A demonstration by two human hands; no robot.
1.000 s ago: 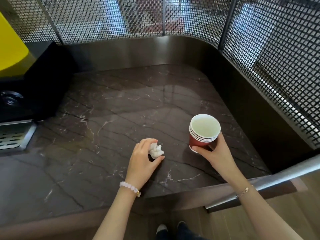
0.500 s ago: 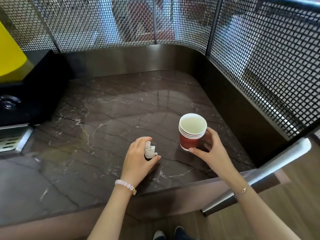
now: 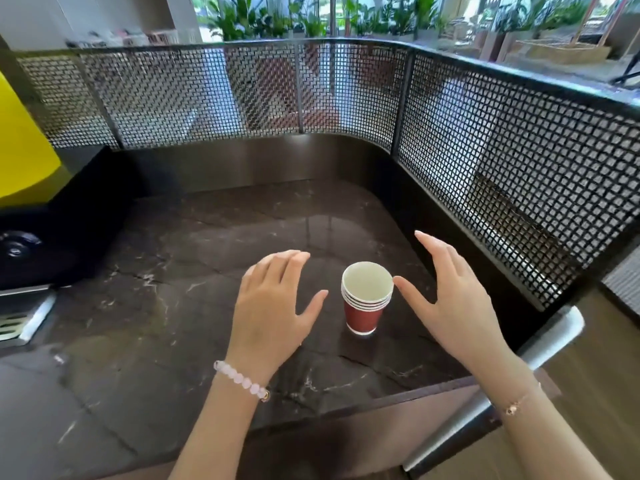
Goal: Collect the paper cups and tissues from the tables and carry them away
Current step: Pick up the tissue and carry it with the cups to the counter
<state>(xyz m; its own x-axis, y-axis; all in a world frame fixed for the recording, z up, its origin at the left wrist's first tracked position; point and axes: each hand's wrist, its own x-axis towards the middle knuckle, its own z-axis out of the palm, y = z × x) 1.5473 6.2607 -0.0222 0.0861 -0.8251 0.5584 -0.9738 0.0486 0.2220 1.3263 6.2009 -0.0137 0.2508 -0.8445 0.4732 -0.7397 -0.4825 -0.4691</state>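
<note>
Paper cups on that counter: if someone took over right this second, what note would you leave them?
Left hand open, hovering left of the cup stack. Right hand open on its right; neither grips it. The red paper cups stand nested and upright on the marble counter. No tissue in view.
Done: cups stacked.
Left: grip the stack, carry it away.

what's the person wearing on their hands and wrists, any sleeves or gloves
No gloves, rings or sleeves show; both forearms are bare. The left hand wears a bead bracelet of pale pink round beads with one small gold-coloured piece. The right hand wears a thin gold-coloured chain bracelet with a small charm.
</note>
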